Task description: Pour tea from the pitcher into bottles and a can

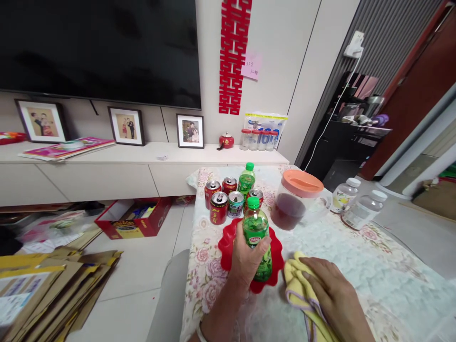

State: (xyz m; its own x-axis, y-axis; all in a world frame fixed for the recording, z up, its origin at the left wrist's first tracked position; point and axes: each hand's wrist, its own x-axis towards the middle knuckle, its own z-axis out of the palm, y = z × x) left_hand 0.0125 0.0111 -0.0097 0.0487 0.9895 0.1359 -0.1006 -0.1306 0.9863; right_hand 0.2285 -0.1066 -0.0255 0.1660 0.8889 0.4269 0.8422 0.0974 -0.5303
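My left hand is wrapped round a green drink bottle with a green cap, holding it upright over a red scalloped plate on the table. My right hand lies flat, fingers stretched, on a yellow cloth just right of the plate. Behind the plate stand several opened cans, red ones and a green one, and a second green bottle.
A clear pitcher with an orange lid and dark drink stands right of the cans. Two clear white-capped bottles sit farther right. The table's floral cloth spreads to the right. Flattened cardboard lies on the floor at left.
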